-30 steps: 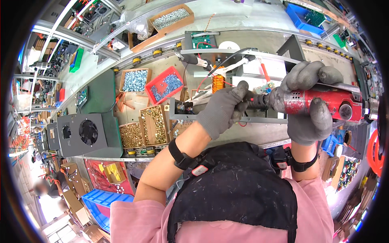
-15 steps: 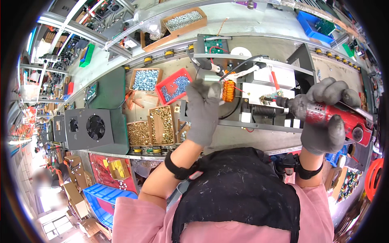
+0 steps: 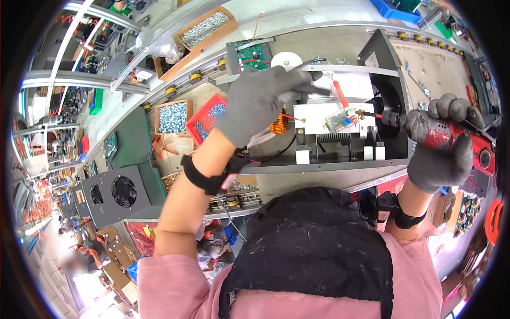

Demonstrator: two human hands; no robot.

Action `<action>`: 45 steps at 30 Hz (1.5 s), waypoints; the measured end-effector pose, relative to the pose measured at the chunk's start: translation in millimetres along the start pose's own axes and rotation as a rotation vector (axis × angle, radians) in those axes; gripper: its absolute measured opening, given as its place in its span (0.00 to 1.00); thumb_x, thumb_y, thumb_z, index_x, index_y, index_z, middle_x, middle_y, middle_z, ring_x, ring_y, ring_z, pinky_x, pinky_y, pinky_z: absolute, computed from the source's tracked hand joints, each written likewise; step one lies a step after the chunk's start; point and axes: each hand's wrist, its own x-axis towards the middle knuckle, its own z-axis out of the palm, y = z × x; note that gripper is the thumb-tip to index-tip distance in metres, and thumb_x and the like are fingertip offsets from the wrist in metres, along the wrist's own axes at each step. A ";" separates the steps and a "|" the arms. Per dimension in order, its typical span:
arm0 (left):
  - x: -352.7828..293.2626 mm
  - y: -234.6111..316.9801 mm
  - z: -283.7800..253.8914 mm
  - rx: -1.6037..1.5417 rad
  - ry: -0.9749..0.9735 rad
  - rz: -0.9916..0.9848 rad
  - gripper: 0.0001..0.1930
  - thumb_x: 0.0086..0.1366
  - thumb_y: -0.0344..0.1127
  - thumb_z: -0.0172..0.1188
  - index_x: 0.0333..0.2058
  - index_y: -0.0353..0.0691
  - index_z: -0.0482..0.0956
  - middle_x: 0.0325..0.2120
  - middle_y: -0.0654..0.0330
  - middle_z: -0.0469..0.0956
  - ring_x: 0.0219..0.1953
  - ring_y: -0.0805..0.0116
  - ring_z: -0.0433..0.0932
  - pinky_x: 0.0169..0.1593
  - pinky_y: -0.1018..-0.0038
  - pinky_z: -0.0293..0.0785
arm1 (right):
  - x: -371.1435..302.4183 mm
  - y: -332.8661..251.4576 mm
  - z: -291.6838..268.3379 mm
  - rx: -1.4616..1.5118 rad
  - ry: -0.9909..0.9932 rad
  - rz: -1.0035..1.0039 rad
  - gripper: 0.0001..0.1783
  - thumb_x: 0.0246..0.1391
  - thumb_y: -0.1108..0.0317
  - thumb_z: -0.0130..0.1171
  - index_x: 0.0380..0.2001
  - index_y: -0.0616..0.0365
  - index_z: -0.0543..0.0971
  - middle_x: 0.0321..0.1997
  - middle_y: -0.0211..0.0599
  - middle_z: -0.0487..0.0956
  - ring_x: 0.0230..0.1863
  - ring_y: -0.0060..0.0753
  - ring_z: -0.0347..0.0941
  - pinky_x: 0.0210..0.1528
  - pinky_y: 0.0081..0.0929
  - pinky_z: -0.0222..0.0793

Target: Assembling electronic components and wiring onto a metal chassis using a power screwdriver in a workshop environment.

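Observation:
My left hand [image 3: 255, 103], in a grey glove, reaches over the left part of an open metal chassis [image 3: 340, 166]. Its fingers point right and are smeared by motion, so whatever may be in them does not show. Below those fingers sits a copper-wound coil [image 3: 279, 125], partly covered. My right hand [image 3: 443, 154], also gloved, grips a red cordless driver [image 3: 445, 129]. The driver's bit points left, its tip close to brass fittings beside a small green circuit board [image 3: 340, 121]. That board lies over a white block inside the chassis, near a red-sleeved lead [image 3: 340, 94].
Left of the chassis are a red tray [image 3: 196, 119] and a cardboard box [image 3: 173, 118] of screws. A grey panel with fans [image 3: 118, 192] lies at the far left. Roller rails [image 3: 196, 77] run behind. A larger green board [image 3: 251, 53] and white disc [image 3: 287, 60] stand at the chassis's back.
My left hand has moved up and right, across the coil and deeper over the chassis. The driver has drawn slightly right with my right hand. The whole view has shifted.

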 end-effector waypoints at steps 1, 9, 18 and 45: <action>1.0 -2.1 1.6 0.188 -0.246 -0.059 0.10 0.58 0.33 0.55 0.39 0.54 0.77 0.27 0.67 0.74 0.30 0.65 0.75 0.47 0.62 0.65 | -0.8 2.1 -2.8 0.048 0.048 0.018 0.21 0.46 0.57 0.56 0.39 0.57 0.65 0.33 0.34 0.59 0.36 0.33 0.54 0.37 0.31 0.58; 17.5 0.1 32.8 0.428 -0.491 0.065 0.17 0.49 0.29 0.57 0.37 0.60 0.78 0.32 0.69 0.70 0.39 0.71 0.72 0.43 0.68 0.67 | -2.5 14.6 -24.8 -0.017 0.052 0.087 0.22 0.46 0.56 0.56 0.39 0.58 0.65 0.34 0.35 0.59 0.37 0.33 0.55 0.30 0.33 0.63; 16.9 -13.5 45.5 0.465 -0.595 0.141 0.14 0.54 0.35 0.56 0.40 0.58 0.79 0.45 0.67 0.71 0.47 0.71 0.70 0.44 0.71 0.66 | -15.7 41.2 -16.3 0.132 -0.128 0.099 0.21 0.48 0.67 0.56 0.47 0.57 0.69 0.35 0.41 0.70 0.36 0.38 0.64 0.38 0.36 0.64; 18.7 -37.3 48.9 0.460 -0.636 0.361 0.13 0.50 0.38 0.59 0.38 0.60 0.77 0.35 0.71 0.69 0.42 0.75 0.69 0.45 0.73 0.66 | -61.8 58.2 20.0 -0.208 0.371 -0.014 0.21 0.49 0.65 0.53 0.47 0.57 0.64 0.32 0.40 0.72 0.33 0.34 0.68 0.43 0.36 0.67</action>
